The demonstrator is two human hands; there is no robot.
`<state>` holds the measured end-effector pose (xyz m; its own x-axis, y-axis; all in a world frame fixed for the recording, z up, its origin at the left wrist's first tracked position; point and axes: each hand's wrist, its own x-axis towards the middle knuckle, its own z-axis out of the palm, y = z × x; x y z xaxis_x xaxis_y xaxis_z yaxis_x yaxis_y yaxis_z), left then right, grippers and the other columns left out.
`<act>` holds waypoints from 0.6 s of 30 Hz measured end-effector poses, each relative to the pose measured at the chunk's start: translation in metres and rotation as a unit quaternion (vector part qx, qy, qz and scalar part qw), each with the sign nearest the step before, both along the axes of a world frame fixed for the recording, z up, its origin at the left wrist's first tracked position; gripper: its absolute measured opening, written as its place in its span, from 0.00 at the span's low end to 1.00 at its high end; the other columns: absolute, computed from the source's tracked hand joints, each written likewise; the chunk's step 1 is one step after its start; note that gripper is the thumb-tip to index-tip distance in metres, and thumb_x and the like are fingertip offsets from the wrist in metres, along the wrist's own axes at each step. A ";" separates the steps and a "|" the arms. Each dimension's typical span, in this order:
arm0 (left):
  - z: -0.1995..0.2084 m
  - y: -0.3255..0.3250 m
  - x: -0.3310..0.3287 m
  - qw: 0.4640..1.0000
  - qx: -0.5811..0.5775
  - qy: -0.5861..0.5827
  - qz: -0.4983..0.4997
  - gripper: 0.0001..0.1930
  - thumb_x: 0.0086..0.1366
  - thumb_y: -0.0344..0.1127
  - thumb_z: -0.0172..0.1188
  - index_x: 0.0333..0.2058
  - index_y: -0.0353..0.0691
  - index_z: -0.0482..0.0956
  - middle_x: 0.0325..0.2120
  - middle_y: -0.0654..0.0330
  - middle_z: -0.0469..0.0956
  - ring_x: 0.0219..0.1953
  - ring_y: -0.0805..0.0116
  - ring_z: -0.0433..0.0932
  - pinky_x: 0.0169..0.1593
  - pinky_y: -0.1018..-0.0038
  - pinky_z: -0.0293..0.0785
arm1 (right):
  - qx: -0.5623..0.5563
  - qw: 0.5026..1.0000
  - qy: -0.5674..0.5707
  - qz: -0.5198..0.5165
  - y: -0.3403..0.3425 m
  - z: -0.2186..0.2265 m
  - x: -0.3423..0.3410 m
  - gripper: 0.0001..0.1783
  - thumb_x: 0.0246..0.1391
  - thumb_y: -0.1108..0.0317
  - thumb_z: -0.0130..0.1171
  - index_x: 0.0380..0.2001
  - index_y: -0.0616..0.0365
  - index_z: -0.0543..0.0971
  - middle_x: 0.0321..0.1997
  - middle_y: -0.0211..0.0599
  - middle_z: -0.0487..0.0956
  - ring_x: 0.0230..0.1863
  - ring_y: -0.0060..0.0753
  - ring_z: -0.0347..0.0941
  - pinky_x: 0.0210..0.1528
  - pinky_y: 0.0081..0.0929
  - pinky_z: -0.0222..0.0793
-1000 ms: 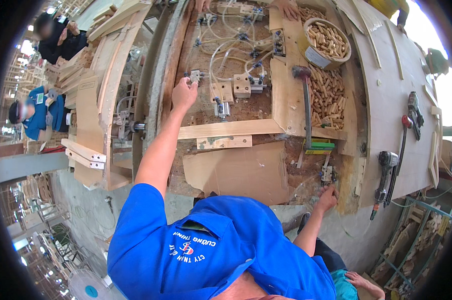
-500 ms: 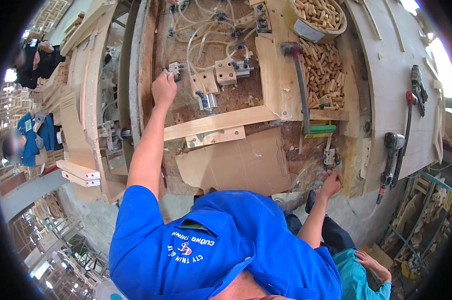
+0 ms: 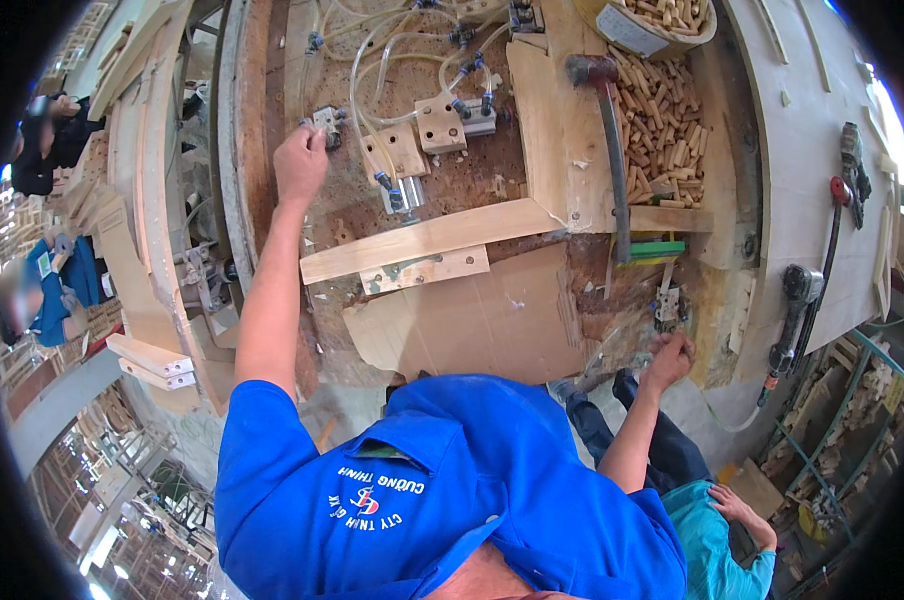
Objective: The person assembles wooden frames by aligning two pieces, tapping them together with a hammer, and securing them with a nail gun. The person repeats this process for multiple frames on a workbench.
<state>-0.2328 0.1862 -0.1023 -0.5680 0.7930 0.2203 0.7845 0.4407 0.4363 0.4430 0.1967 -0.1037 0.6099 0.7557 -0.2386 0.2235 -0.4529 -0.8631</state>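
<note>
Up at the left of the bench, my left hand (image 3: 300,163) is closed, its fingertips pinched at the small lever of a grey air valve (image 3: 327,125). My right hand (image 3: 669,362) is curled shut just below a second small valve (image 3: 666,308) near the bench's front edge; what its fingers grip, if anything, is hidden. Between the hands, a long wooden bar (image 3: 432,241) lies across the bench, with a short wooden block (image 3: 424,270) on its near side. An air cylinder (image 3: 404,197) on a wooden block points at the bar's far side.
Clear air hoses (image 3: 377,60) loop across the far bench. A hammer (image 3: 612,150) lies beside a heap of wooden dowels (image 3: 662,130), below a tub (image 3: 627,30) of more dowels. Cardboard (image 3: 472,325) covers the near middle. An air tool (image 3: 797,300) rests at right. Another person's teal sleeve (image 3: 712,540) shows lower right.
The view has shifted slightly, so the bench's far part sits higher and further left. Both hands remain at their valves; the right hand's fingers look a little more curled.
</note>
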 end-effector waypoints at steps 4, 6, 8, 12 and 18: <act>-0.008 0.004 0.005 0.999 0.014 -0.023 0.039 0.11 0.74 0.39 0.62 0.38 0.36 0.83 0.31 0.46 0.83 0.34 0.40 0.84 0.41 0.49 0.77 | 0.000 1.000 0.003 -0.005 0.000 0.001 -0.003 0.13 0.72 0.60 0.60 0.35 0.56 0.75 0.28 0.34 0.81 0.26 0.27 0.79 0.24 0.25 0.75; -0.017 0.000 0.008 0.997 0.039 0.058 0.014 0.11 0.74 0.39 0.61 0.40 0.37 0.84 0.33 0.47 0.84 0.36 0.41 0.84 0.41 0.49 0.78 | -0.005 1.000 -0.003 -0.011 0.000 0.002 -0.005 0.13 0.72 0.60 0.60 0.35 0.56 0.75 0.28 0.34 0.81 0.26 0.27 0.79 0.25 0.25 0.75; -0.023 -0.006 0.012 0.996 0.053 0.070 0.004 0.10 0.74 0.39 0.61 0.40 0.37 0.84 0.35 0.47 0.84 0.37 0.41 0.83 0.41 0.50 0.78 | -0.005 1.000 -0.008 -0.004 -0.001 0.003 -0.004 0.13 0.72 0.60 0.60 0.35 0.57 0.75 0.28 0.34 0.81 0.26 0.27 0.79 0.25 0.26 0.75; -0.021 -0.007 0.016 0.998 0.052 0.042 0.019 0.11 0.74 0.40 0.62 0.42 0.37 0.84 0.34 0.48 0.85 0.35 0.47 0.85 0.41 0.55 0.80 | -0.013 0.999 -0.036 0.014 0.002 0.000 -0.001 0.13 0.72 0.60 0.60 0.36 0.57 0.75 0.28 0.33 0.81 0.27 0.27 0.79 0.26 0.26 0.75; -0.020 -0.004 0.024 0.961 0.087 -0.204 0.166 0.14 0.74 0.43 0.63 0.45 0.37 0.87 0.31 0.50 0.87 0.32 0.61 0.86 0.41 0.64 0.80 | -0.016 1.000 -0.005 -0.012 -0.001 -0.002 0.000 0.12 0.72 0.59 0.61 0.38 0.56 0.76 0.29 0.34 0.81 0.28 0.27 0.79 0.27 0.26 0.74</act>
